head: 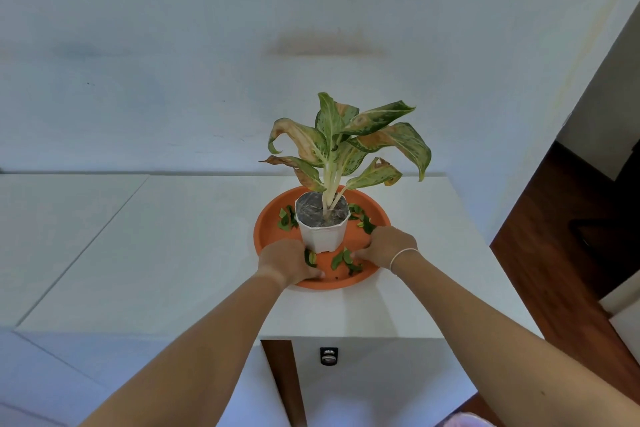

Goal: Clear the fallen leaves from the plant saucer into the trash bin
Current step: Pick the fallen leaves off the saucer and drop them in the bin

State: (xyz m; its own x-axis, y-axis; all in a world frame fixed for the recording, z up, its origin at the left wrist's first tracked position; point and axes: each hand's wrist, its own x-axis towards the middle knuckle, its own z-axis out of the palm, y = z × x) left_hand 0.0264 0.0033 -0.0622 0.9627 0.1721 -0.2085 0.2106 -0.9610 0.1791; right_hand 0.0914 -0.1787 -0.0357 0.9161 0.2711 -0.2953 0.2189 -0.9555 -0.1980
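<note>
While both arms reach forward over the white surface, the left hand rests on the near left rim of the orange saucer, knuckles up, its fingers curled down beside a green leaf; whether they pinch that leaf cannot be told. The right hand, with a thin bracelet at its wrist, sits on the saucer's near right side, fingers bent toward a small cluster of fallen leaves, their grip hidden too. More leaf pieces lie either side of the white pot, which stands upright in the saucer's middle holding a plant with browning foliage. No trash bin shows.
</note>
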